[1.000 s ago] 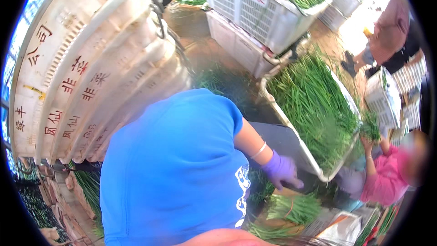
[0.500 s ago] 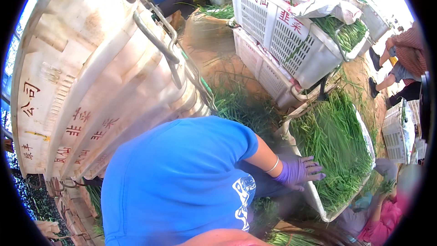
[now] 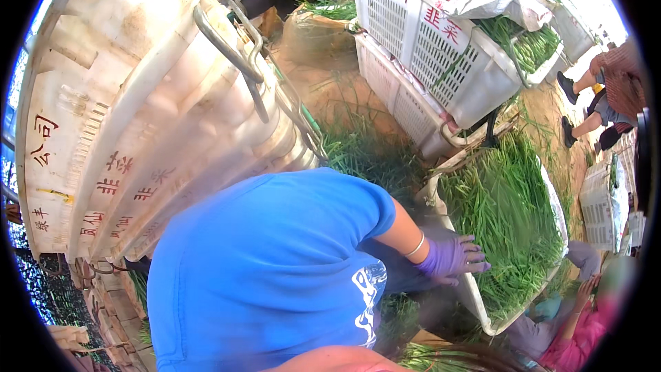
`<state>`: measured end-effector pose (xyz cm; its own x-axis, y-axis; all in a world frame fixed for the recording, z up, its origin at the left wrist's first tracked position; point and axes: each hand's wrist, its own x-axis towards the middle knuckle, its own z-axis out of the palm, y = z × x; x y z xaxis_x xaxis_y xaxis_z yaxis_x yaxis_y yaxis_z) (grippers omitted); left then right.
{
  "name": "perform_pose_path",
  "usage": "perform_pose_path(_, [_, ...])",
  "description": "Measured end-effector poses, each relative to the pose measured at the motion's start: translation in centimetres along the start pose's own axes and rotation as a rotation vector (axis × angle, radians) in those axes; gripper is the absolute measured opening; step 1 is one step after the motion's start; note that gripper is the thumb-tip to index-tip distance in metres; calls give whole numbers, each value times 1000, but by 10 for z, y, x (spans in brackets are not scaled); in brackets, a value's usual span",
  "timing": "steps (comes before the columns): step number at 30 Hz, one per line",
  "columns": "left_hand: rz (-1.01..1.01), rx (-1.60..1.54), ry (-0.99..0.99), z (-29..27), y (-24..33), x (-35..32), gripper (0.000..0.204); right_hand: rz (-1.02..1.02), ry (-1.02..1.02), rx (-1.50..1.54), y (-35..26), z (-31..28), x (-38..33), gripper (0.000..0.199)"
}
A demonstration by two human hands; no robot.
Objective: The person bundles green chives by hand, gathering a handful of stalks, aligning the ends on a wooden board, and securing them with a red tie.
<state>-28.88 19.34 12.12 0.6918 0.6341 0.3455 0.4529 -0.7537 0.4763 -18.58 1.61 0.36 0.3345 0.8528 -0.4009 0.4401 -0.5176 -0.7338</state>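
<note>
My left hand [image 3: 454, 258], in a purple glove with a bracelet above it, reaches right from my blue sleeve [image 3: 375, 210]. Its fingers are spread and lie over the near rim of a white crate [image 3: 463, 275]. Long thin green chives [image 3: 506, 213] fill that crate, and my fingertips are at their edge; whether they press on the leaves I cannot tell. Nothing shows in the hand. My right hand is out of the picture. A dark trouser leg [image 3: 406, 275] shows below my arm.
Nested white crates [image 3: 103, 131] with metal handles rise at the left. Two stacked crates [image 3: 420, 48] stand behind the chives, the upper one full. Loose chives [image 3: 372, 165] cover the ground. A person in pink [image 3: 578, 337] sits at lower right; other people sit farther off.
The view has shifted slightly. My left hand stays at the crate rim with its fingers spread. The pink-sleeved person's hand has moved, and the greens by it no longer show.
</note>
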Motion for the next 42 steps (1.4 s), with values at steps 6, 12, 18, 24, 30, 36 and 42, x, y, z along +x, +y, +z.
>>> perform_pose_path(6, [137, -102, 51, -13, 3, 25, 55, 292, 64, 20, 27, -24, -42, 35])
perform_pose_path(12, [365, 188, -119, 6, 37, 27, 68, 189, 531, 1059, 39, -91, -32, 36])
perform_pose_path(18, [586, 74, -380, 64, 80, 41, 74, 251, 1163, 1413, 80, -170, -45, 51])
perform_pose_path(24, [-301, -710, -548, 216, 98, 62, 95, -6, 1123, 1025, 181, -175, 21, 47])
perform_pose_path(30, [-458, -735, -848, 247, 128, 59, 116, 508, 1169, 1024, 147, -175, 8, 61])
perform_pose_path(36, [-380, -636, -594, 246, 154, 37, 105, 623, 1167, 663, 91, -171, 4, 65])
perform_pose_path(42, [-400, -610, -698, 222, 182, 48, 121, 369, 1042, 1718, 96, -158, 23, 67])
